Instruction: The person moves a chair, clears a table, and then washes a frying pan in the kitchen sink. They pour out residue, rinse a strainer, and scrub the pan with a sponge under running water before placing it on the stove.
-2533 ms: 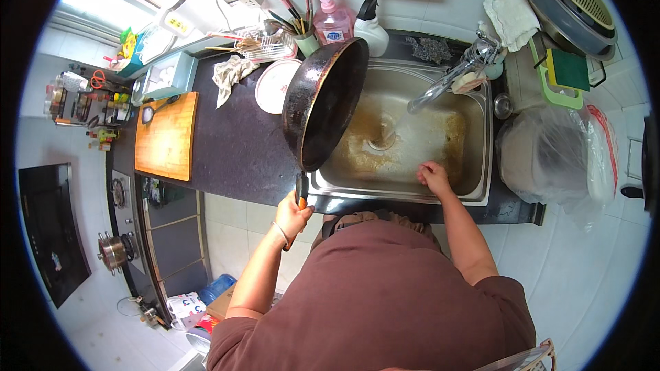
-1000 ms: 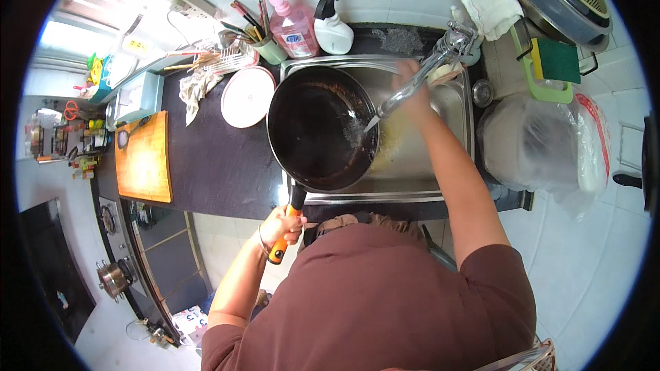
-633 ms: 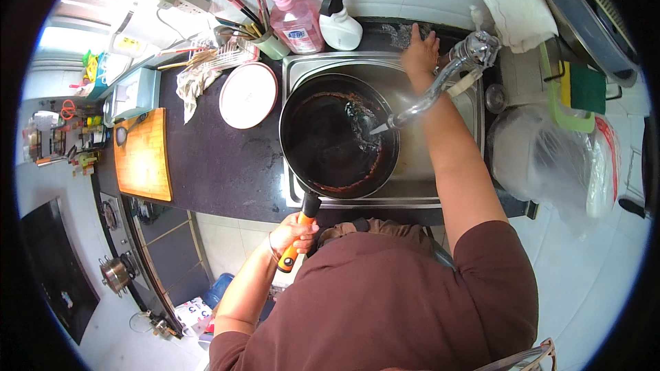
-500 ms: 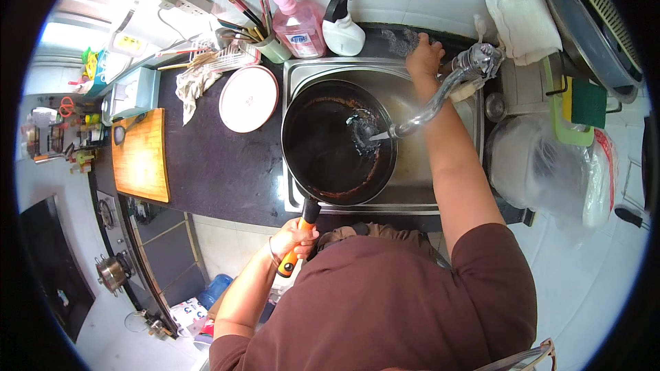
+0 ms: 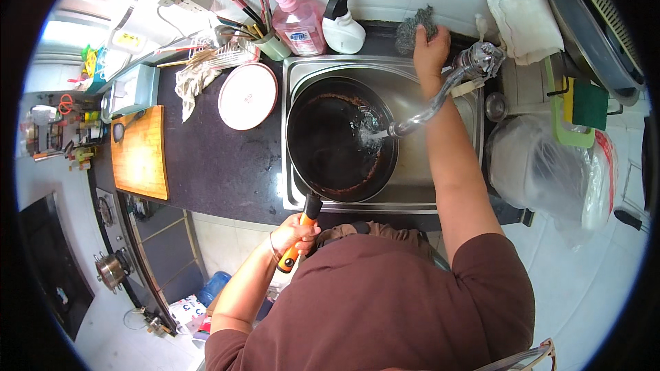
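My left hand (image 5: 294, 235) is wrapped round the orange and black handle of a dark frying pan (image 5: 330, 144). The pan rests over the left part of the steel sink (image 5: 416, 182), with a brownish ring round its inside. Water from the bent faucet (image 5: 434, 104) runs into the pan and splashes near its right side. Behind the sink, my right hand (image 5: 432, 48) pinches a grey steel wool scrubber (image 5: 415, 30) between thumb and fingers, close to the back wall.
Left of the sink, a round white lid or plate (image 5: 247, 96) lies on the dark counter, with a wooden cutting board (image 5: 139, 154) farther left. A pink pump bottle (image 5: 301, 31) and white spray bottle (image 5: 344, 33) stand behind. Plastic bags (image 5: 550, 165) hang at right.
The steel wool scrubber has come up off the back counter in my right hand. The pan has shifted slightly to the right and up in view, my left hand still on its handle.
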Tool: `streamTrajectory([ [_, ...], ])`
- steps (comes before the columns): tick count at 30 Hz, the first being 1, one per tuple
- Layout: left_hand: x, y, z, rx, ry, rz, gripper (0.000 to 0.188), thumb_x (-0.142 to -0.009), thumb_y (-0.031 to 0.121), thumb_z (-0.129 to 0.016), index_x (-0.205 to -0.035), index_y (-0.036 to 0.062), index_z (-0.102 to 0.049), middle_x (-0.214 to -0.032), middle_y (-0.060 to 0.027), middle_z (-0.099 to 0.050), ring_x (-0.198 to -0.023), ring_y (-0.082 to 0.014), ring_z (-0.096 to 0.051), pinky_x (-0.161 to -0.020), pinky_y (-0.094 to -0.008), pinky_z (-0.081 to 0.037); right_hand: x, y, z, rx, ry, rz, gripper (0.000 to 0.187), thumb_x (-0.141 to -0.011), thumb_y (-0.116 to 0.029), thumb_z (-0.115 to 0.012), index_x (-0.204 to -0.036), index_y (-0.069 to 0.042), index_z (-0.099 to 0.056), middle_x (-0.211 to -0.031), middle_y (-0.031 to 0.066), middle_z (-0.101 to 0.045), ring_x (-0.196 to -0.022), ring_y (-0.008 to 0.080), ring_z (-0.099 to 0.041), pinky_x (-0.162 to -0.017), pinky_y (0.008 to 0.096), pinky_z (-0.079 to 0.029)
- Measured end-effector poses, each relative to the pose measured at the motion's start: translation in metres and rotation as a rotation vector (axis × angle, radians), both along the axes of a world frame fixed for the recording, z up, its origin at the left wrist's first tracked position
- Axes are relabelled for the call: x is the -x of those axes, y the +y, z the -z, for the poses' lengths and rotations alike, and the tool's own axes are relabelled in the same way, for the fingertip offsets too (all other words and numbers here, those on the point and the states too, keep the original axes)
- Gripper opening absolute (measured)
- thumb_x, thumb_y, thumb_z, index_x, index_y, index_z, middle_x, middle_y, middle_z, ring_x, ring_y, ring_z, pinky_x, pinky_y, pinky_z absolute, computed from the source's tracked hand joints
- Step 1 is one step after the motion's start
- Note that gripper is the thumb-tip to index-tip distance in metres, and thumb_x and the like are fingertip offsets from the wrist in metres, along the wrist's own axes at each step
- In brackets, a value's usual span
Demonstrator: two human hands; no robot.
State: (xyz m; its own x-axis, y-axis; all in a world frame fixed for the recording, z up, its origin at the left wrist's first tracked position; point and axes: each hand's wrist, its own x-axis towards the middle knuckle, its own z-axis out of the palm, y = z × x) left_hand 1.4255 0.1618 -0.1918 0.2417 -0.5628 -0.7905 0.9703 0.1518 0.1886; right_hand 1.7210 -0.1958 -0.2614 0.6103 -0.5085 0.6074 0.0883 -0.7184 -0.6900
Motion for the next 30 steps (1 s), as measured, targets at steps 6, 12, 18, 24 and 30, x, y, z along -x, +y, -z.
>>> streamTrajectory([
  [6,-0.004,-0.004,-0.004,-0.008,-0.001,0.031,0.012,-0.080,0.005,-0.060,-0.079,0.0072,-0.048,-0.052,0.0017,-0.039,-0.036,-0.0065,-0.035,-0.035,-0.0221,-0.029,0.008,-0.006,0.028,-0.034,0.061,0.099,0.037,-0.078,-0.026,-0.066,-0.095,0.004,-0.052,-0.083,0.0206,-0.056,-0.078,0.0357,-0.054,-0.071,0.0421,-0.043],
  [12,-0.001,-0.006,-0.002,0.008,-0.002,-0.004,0.016,-0.080,0.005,-0.058,-0.078,0.0095,-0.043,-0.053,0.0028,-0.039,-0.037,-0.0056,-0.034,-0.036,-0.0229,-0.032,0.032,0.022,-0.003,-0.657,0.065,-0.162,0.038,-0.081,-0.027,-0.063,-0.097,0.005,-0.049,-0.081,0.0164,-0.059,-0.077,0.0280,-0.058,-0.068,0.0393,-0.046],
  [18,0.001,-0.007,-0.004,-0.015,-0.032,-0.012,0.013,-0.080,0.005,-0.059,-0.078,0.0079,-0.046,-0.053,0.0021,-0.039,-0.036,-0.0064,-0.035,-0.035,-0.0221,-0.029,0.036,0.011,0.025,-0.896,0.230,-0.205,0.030,-0.080,-0.026,-0.061,-0.090,0.001,-0.055,-0.077,0.0084,-0.058,-0.068,0.0161,-0.055,-0.052,0.0289,-0.045],
  [24,-0.005,-0.010,0.007,0.031,-0.003,0.013,0.017,-0.080,0.004,-0.057,-0.078,0.0099,-0.041,-0.053,0.0030,-0.038,-0.037,-0.0061,-0.035,-0.036,-0.0218,-0.030,0.048,-0.003,0.053,-1.259,0.096,-0.491,0.013,-0.074,-0.014,-0.059,-0.083,-0.006,-0.055,-0.076,0.0057,-0.058,-0.061,0.0197,-0.056,-0.057,0.0318,-0.049],
  [30,-0.006,-0.011,0.027,0.078,0.063,-0.012,0.009,-0.081,0.005,-0.057,-0.082,0.0064,-0.048,-0.053,0.0029,-0.037,-0.040,-0.0058,-0.036,-0.035,-0.0211,-0.032,0.059,-0.001,0.064,-1.602,-0.029,-0.586,0.014,-0.076,-0.011,-0.053,-0.086,-0.002,-0.056,-0.085,0.0097,-0.062,-0.078,0.0259,-0.062,-0.076,0.0390,-0.051],
])
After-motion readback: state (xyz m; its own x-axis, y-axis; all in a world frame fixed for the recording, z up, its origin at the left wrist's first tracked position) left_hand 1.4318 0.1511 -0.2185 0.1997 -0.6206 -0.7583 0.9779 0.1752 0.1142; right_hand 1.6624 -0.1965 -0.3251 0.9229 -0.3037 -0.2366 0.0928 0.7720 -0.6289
